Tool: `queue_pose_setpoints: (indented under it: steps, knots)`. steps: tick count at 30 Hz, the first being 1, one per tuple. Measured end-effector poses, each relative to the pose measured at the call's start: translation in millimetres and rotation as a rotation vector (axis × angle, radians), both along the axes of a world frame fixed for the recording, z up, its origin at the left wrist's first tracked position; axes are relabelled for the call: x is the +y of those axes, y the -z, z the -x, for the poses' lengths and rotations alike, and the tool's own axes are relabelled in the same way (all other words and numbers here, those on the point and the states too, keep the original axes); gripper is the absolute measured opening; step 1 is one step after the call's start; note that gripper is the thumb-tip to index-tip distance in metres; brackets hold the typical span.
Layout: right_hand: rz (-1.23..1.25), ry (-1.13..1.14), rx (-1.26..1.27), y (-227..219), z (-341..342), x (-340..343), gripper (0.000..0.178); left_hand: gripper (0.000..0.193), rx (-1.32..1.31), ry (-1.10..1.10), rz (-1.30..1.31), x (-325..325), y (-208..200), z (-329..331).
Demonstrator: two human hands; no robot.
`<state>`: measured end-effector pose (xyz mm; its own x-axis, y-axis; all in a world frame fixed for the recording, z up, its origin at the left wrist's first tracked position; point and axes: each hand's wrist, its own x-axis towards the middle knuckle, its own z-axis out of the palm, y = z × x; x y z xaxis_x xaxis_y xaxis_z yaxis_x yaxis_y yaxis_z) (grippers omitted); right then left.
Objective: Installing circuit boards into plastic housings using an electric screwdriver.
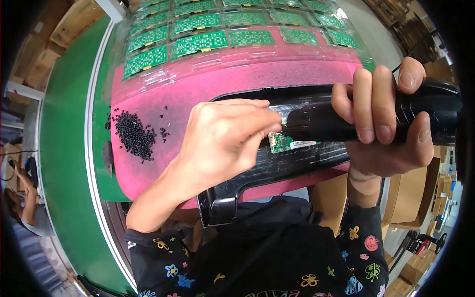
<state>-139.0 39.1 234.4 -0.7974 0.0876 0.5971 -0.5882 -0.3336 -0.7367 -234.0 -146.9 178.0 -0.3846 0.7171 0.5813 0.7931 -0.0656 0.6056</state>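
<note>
Right at the middle of the bench, the right hand (385, 123) has its fingers wrapped round a thick black tool (324, 116), holding it almost level, its narrower end aimed left. And meeting it there is the left hand (222, 136), fingers drawn in to a tight pinch just by the tool's tip! Whether something small sits in that pinch, I can't tell; the fingers hide it.

Just below those fingertips and to their right, here's the small green circuit board (283, 144), a white label along it, partly covered by the tool. Is the left hand touching it? Can't tell from this angle. The board lies inside a long black plastic casing (277, 171), which runs beneath both hands, its bent end reaching down toward the person's black shirt (272, 247) with its bright drawings.

Under all that, a pink mat (163, 175). Over on its left, well apart from the board, a heap of tiny black pieces (133, 136), a few scattered beside it. And across the far side, clear plastic trays (213, 60) carry rows of green boards (198, 44)!
</note>
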Motion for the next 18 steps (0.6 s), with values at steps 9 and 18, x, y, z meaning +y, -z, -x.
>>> queue_pose_setpoints:
  steps: [9,18]
  knots:
    - [0.03,-0.011,0.047,1.6,-6.0,9.3,0.027,0.011,-0.086,-0.032,0.053,1.1,-0.4,4.9]
    - [-0.031,0.082,-0.029,7.2,3.5,-0.7,0.029,0.009,-0.118,-0.11,0.21,-1.8,1.0,2.5]
